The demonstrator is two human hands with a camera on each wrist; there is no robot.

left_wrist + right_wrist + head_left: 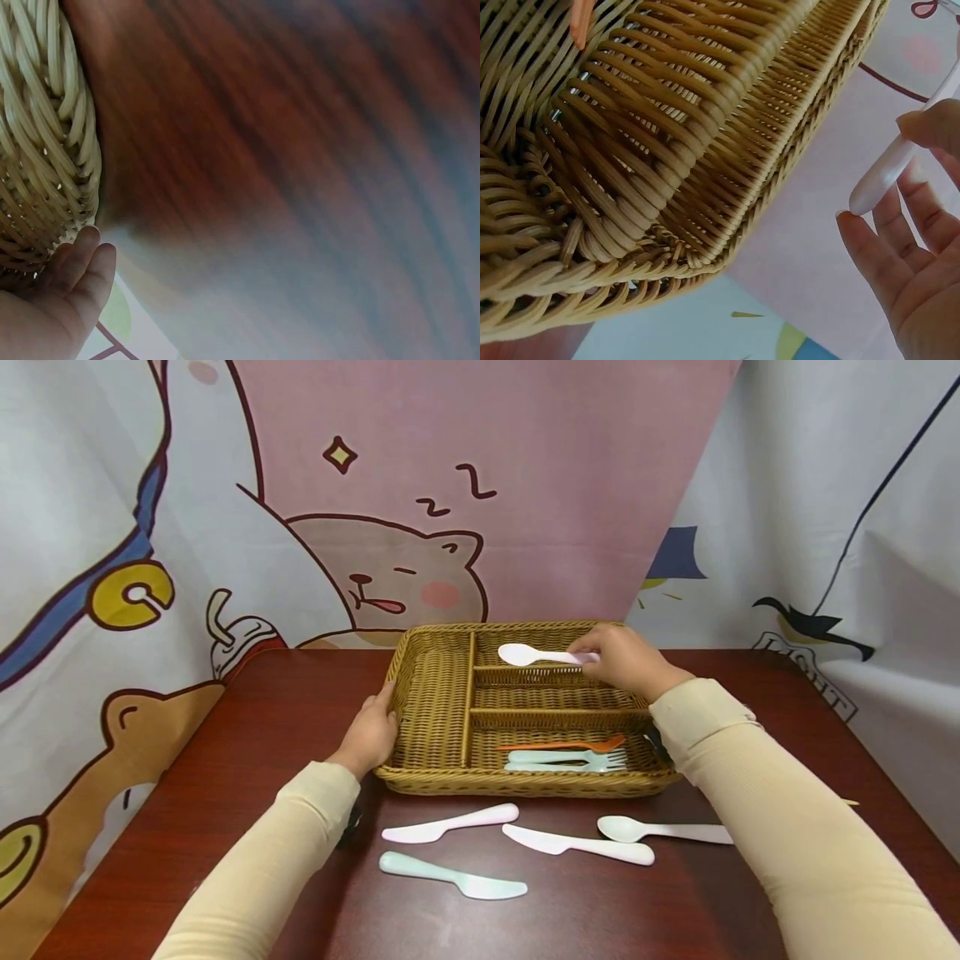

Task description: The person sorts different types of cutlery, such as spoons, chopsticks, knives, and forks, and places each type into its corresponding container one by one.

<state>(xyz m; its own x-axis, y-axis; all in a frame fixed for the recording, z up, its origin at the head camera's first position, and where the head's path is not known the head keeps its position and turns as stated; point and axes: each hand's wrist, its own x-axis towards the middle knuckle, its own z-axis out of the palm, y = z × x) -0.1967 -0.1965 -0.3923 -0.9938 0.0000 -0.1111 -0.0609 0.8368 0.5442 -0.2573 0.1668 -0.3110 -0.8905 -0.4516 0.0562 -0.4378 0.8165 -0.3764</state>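
Note:
A woven basket [525, 784] with several compartments sits at the back of the table. Over its rear compartment, my right hand [628, 660] pinches a pale pinkish-white spoon [521, 654] by the handle, bowl to the left. The right wrist view shows the handle end [877, 180] between thumb and fingers. At the basket's left side, my left hand [372, 731] rests against the outer wall, its fingers [94, 274] extended in the left wrist view. Pale green forks [562, 757] and an orange utensil [570, 745] lie together in the front compartment.
In front of the basket lie a pinkish-white knife [450, 823], a white knife [581, 844] and a pale green knife [453, 877]. A white spoon [660, 831] lies to the right, partly behind my right sleeve. A printed cloth [562, 485] hangs behind the table.

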